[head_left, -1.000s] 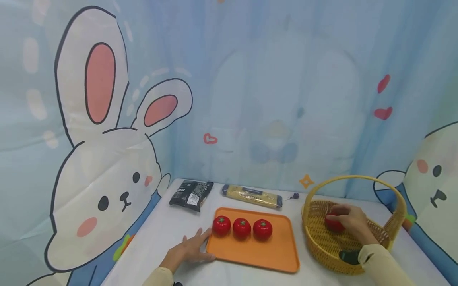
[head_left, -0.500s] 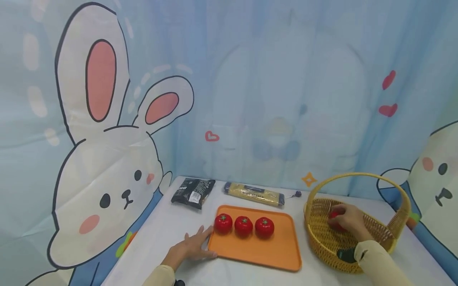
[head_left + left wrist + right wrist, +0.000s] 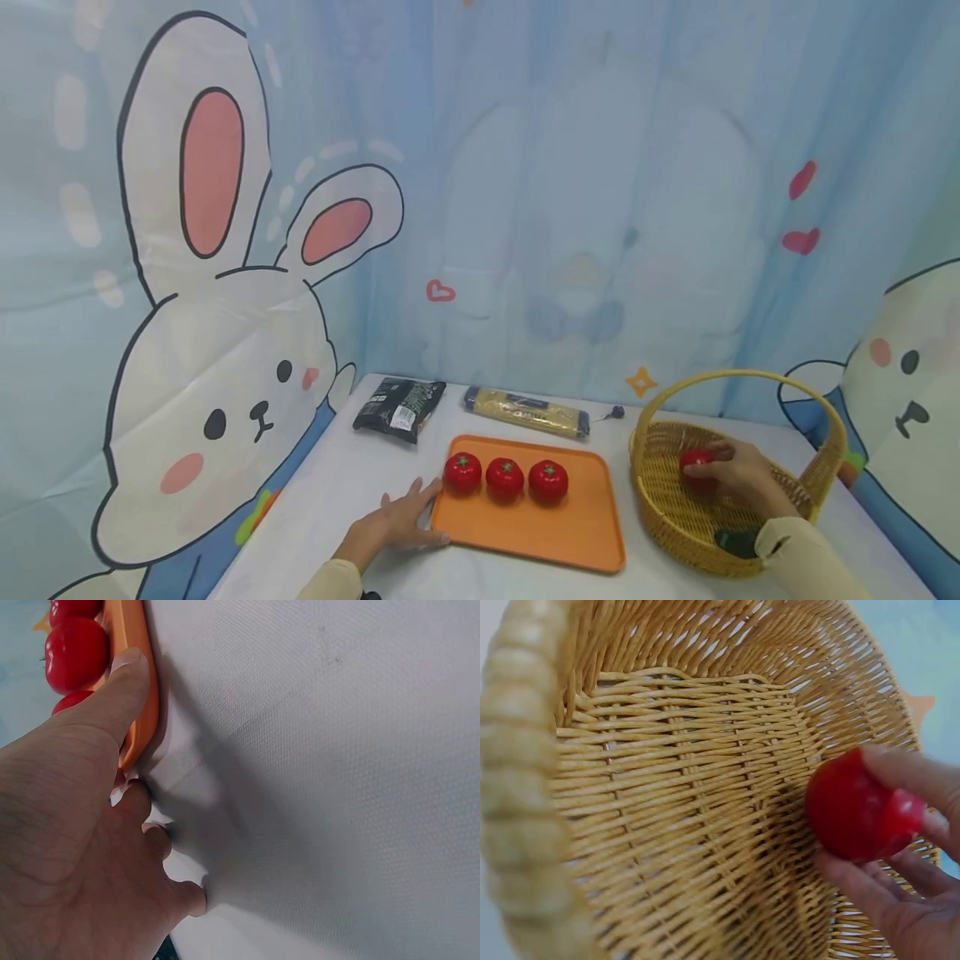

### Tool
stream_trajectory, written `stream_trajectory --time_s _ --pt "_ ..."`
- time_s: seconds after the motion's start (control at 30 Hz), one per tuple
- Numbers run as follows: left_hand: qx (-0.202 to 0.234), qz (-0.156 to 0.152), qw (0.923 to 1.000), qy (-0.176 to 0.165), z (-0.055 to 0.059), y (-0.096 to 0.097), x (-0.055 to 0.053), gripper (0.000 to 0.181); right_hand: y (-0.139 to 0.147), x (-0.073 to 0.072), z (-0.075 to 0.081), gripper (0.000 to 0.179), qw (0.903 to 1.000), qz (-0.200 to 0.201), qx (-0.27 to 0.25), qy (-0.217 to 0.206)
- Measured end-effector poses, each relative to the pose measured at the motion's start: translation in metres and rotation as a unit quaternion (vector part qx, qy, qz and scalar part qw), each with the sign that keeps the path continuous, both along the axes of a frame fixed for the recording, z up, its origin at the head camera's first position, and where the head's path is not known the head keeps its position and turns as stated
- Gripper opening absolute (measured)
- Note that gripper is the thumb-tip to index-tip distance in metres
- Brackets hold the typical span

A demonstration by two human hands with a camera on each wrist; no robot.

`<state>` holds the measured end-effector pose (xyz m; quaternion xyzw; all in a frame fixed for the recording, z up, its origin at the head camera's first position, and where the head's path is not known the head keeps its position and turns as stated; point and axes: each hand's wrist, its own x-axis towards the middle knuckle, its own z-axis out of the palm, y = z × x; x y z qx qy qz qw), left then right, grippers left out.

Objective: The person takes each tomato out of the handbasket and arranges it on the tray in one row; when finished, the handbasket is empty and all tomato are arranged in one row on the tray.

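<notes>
My right hand reaches into the yellow wicker basket on the right. Its thumb and fingers hold a round red fruit with a small pinkish knob on one side, close over the woven bottom. My left hand lies at the left end of the orange tray, fingers spread and thumb against the tray's near edge. On the tray, three red tomatoes with green stem tops stand in a row towards the left and back.
Behind the tray lie a black snack bag and a long yellow packet, with a small dark lollipop-like thing beside it. The basket's tall handle arches over its opening. A printed curtain closes off the back.
My right hand has shifted slightly to the right side of the red fruit, so more of the fruit shows. My left hand and the tomatoes keep their places.
</notes>
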<state>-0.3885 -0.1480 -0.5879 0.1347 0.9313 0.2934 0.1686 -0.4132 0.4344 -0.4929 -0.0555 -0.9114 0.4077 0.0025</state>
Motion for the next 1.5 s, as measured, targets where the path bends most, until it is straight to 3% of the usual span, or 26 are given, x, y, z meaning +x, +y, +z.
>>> stream_trajectory --time_s 0.1,0.27,0.53,0.67,0.8,1.0,1.2,1.33,1.5 --pt "-0.003 -0.002 1.0000 0.005 -0.003 -0.002 -0.001 0.109 -0.004 0.000 -0.002 0.094 0.9977 -0.020 -0.064 -0.013" --pt "-0.005 -0.004 1.0000 0.002 -0.011 -0.005 -0.005 0.109 -0.011 0.002 -0.002 0.085 0.9941 -0.038 -0.100 -0.017" --pt "-0.005 -0.001 1.0000 -0.001 -0.009 -0.003 -0.006 0.109 -0.008 0.003 -0.001 0.097 0.9980 -0.021 -0.055 -0.022" --pt "-0.009 0.000 1.0000 -0.002 -0.008 -0.001 -0.005 0.109 -0.009 0.007 0.003 0.095 0.9982 -0.008 -0.056 -0.017" --pt "-0.018 0.004 0.9998 -0.004 0.002 0.003 0.003 0.107 -0.009 0.012 0.009 0.089 0.9968 0.026 -0.075 -0.016" --pt "-0.042 0.008 0.9991 -0.001 0.028 0.011 0.021 0.101 -0.008 0.025 0.025 0.082 0.9936 0.086 -0.072 -0.015" --pt "-0.042 0.005 0.9991 0.003 0.038 0.014 0.027 0.100 -0.015 0.045 0.038 0.076 0.9797 0.165 -0.112 -0.024" --pt "-0.042 0.006 0.9991 0.001 0.032 0.012 0.022 0.101 -0.029 0.057 0.043 0.071 0.9686 0.204 -0.139 -0.030" --pt "-0.020 0.005 0.9998 0.003 0.010 0.004 0.008 0.106 -0.058 0.070 0.043 0.071 0.9626 0.222 -0.155 0.000"
